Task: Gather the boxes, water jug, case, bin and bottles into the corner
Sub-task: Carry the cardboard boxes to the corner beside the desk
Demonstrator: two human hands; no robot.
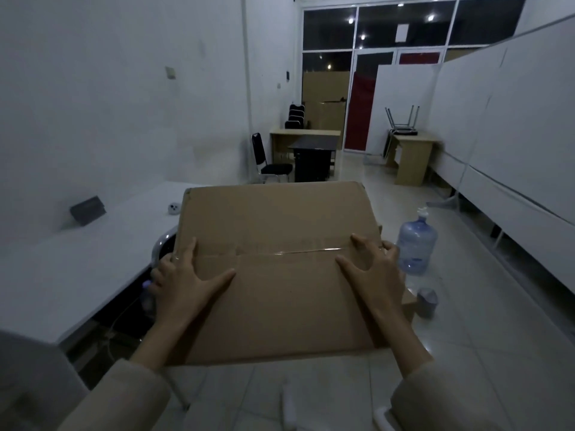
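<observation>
A large brown cardboard box (280,231), taped along its middle seam, fills the centre of the view. My left hand (183,281) grips its left edge with fingers spread over the top. My right hand (373,272) grips the right edge the same way. A blue water jug (416,244) with a white cap stands on the floor tiles just right of the box. A small grey bin (427,301) stands in front of the jug. Another brown box (409,304) peeks out under the big box's right side. A clear bottle (147,295) shows by my left hand.
A white table (62,275) runs along the left wall, bearing a dark case (87,210) and a small round object (174,208). White partition panels (513,135) line the right side. Desks (410,157), a black chair (270,163) and a dark cabinet (312,160) stand at the far end.
</observation>
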